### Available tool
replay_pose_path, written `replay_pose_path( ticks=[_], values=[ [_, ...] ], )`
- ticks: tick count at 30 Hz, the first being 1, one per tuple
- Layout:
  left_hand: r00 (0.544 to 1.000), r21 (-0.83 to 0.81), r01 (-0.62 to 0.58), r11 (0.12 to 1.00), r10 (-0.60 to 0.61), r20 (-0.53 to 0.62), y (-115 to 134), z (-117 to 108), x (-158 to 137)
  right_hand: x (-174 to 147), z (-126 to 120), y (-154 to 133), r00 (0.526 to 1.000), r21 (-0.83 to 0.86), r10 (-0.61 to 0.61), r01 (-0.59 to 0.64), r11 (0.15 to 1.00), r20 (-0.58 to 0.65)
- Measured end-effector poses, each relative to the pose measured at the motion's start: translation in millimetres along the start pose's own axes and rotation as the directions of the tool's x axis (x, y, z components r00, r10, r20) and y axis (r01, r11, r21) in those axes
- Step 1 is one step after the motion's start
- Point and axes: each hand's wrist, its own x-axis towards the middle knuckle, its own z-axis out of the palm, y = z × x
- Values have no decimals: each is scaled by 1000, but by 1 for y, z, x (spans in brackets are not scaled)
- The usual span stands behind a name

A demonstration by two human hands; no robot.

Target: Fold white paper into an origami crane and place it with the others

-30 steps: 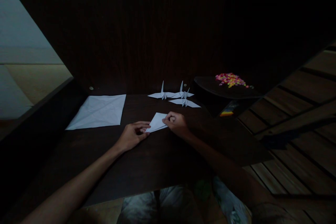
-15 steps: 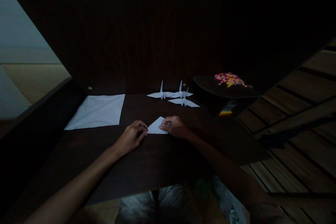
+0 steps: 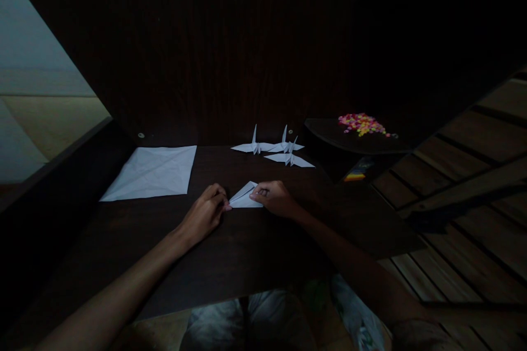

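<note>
A small folded piece of white paper (image 3: 242,198) lies on the dark wooden desk (image 3: 230,263) between my hands. My left hand (image 3: 211,207) pinches its left corner, fingers curled together. With thumb and fingers closed, my right hand (image 3: 275,197) grips a raised flap at the paper's right side and hides that end. A dark gap shows along the lifted fold. Behind the hands stand three white paper cranes (image 3: 290,159) with wings spread, two of them overlapping.
To the left lies a larger creased sheet of white paper (image 3: 154,171). A heap of small pink, red and yellow pieces (image 3: 364,124) rests on a curved corner shelf (image 3: 329,130) at right. Dark panels rise at the back and left. Wooden slats (image 3: 461,197) are at the right.
The right hand has lifted a flap of the folded paper, and a dark gap now shows along it. The left hand has shifted slightly, still at the left corner.
</note>
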Motion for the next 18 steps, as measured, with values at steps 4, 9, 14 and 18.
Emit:
replay_pose_path(
  ticks=[4, 9, 14, 18],
  values=[
    [1000, -10, 7, 1000, -7, -1, 3, -2, 0, -1, 1, 2, 1000, 51, -2, 0, 999, 31],
    [1000, 14, -17, 1000, 17, 15, 3, -3, 0, -1, 3, 3, 999, 61, 15, -18, 998, 40],
    [995, 72, -83, 994, 78, 65, 1, -6, 1, 0, 3, 2, 1000, 4, -14, 14, 1000, 7],
    [977, 37, -150, 988, 142, 162, 6, -10, 2, -1, 5, 4, 994, -121, -95, 88, 989, -53]
  ],
)
